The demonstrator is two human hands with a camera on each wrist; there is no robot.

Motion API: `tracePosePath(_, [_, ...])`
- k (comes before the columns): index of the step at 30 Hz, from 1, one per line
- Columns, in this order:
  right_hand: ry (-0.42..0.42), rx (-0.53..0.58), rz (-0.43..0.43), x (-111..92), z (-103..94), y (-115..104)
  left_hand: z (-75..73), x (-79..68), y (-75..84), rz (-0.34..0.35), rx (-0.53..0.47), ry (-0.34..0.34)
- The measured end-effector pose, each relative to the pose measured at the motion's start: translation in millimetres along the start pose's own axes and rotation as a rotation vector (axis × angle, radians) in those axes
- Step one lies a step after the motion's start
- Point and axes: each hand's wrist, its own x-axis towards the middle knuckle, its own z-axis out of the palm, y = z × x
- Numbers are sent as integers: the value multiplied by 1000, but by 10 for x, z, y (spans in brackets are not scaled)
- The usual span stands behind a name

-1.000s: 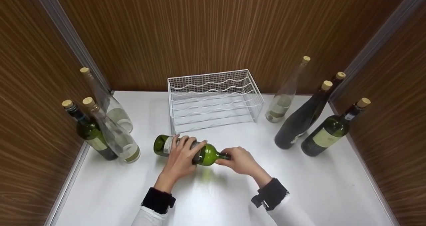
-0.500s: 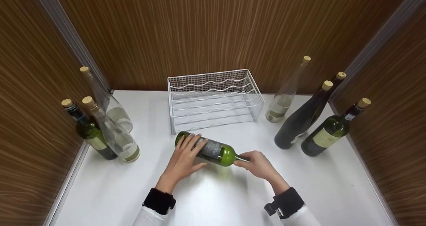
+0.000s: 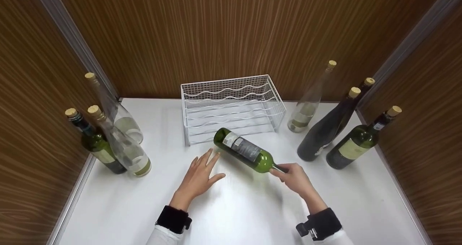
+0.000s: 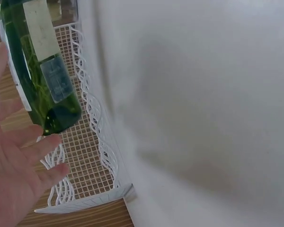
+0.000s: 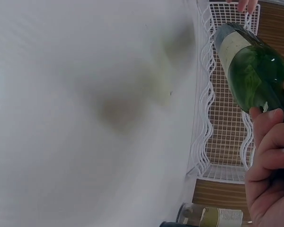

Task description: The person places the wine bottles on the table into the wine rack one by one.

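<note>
A green wine bottle [image 3: 243,150] with a dark and white label is tilted in front of the rack, its base toward the back left. My right hand [image 3: 294,179] grips it by the neck, fingers curled round in the right wrist view. Spread and straight, my left hand [image 3: 197,178] is apart from the bottle, just front-left of its base. In the left wrist view the bottle's base [image 4: 61,116] appears beyond the left fingertips. The white wire wine rack [image 3: 186,126] with wavy bars stands behind the bottle.
Corked bottles stand in two groups. On the left are two clear bottles [image 3: 131,149] and a green bottle [image 3: 103,147]. On the right stand a clear bottle [image 3: 305,111], dark bottles [image 3: 323,136] and a green bottle [image 3: 355,147]. Wood-grain panels [image 3: 223,32] enclose the white table [image 3: 238,216].
The bottle has moved right and back, its base swinging toward the rack. My left hand has let go of its body. My right hand has shifted right, still gripping the neck.
</note>
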Motion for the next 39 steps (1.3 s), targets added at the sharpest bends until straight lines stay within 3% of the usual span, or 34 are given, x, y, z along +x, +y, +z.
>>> tracePosePath(8, [58,128,82,-67,-36,126,6,-6,32,-37,-17,-38])
tracePosePath(24, [223,189,211,-35,-54,292,48,-3,82,-28,-43,-71])
tracePosePath(33, [305,236,250,124,61,278,96,-10,79,-43,-86,-63])
tracePosePath(39, [329,282,273,320,162,220,132,50,118,-90,-143,-97])
